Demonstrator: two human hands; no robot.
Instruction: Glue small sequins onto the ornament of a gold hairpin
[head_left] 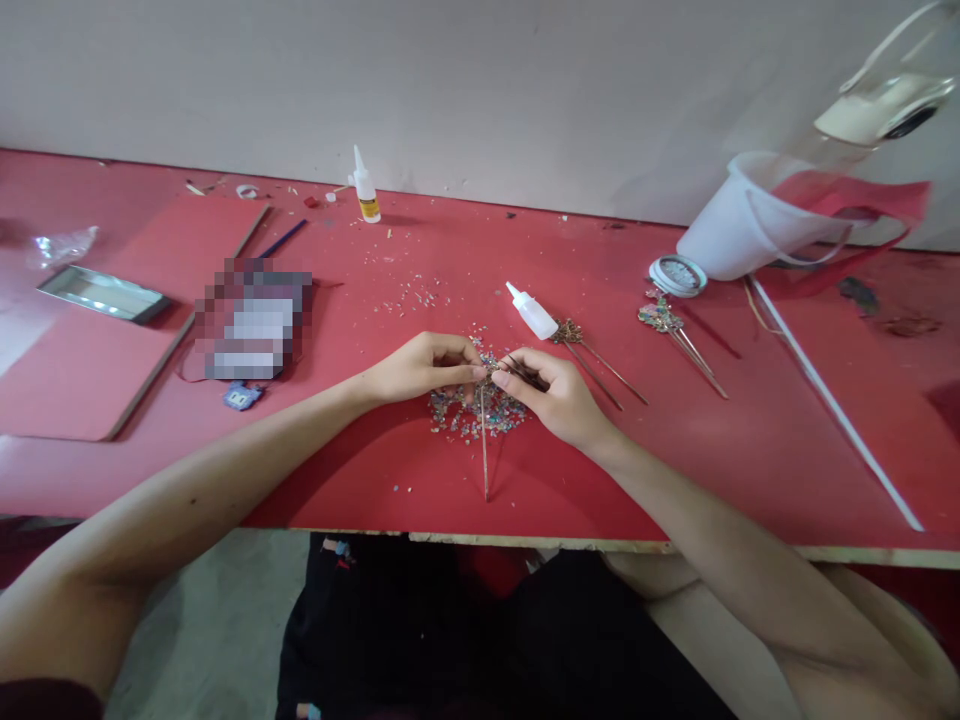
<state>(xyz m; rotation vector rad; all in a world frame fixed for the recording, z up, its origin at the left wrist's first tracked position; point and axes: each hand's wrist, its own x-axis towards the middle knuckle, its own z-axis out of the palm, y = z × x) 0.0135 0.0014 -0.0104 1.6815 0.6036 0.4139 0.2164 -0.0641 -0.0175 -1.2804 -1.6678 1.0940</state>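
Note:
My left hand (439, 368) pinches the ornate head of a metal hairpin between thumb and fingers. The hairpin's long prong (485, 450) points down toward the table's front edge. Opposite it, my right hand (551, 392) is closed around dark slim tweezers (531, 373), their tips hidden at the hairpin's head. Beneath both hands spreads a pile of small glittering chips (457, 415). Just beyond my right hand lies a white glue bottle (536, 318) on its side, touching a second hairpin (592, 360) with two prongs. Farther right rests a hairpin with coloured decoration (660, 318).
On the red table (360, 480), another glue bottle (366, 195) stands near the wall. At left are a blurred dark packet (255, 325), a shallow metal tin (105, 293) and a red board (67, 385). A white bucket (739, 225) and round lid (677, 275) stand back right.

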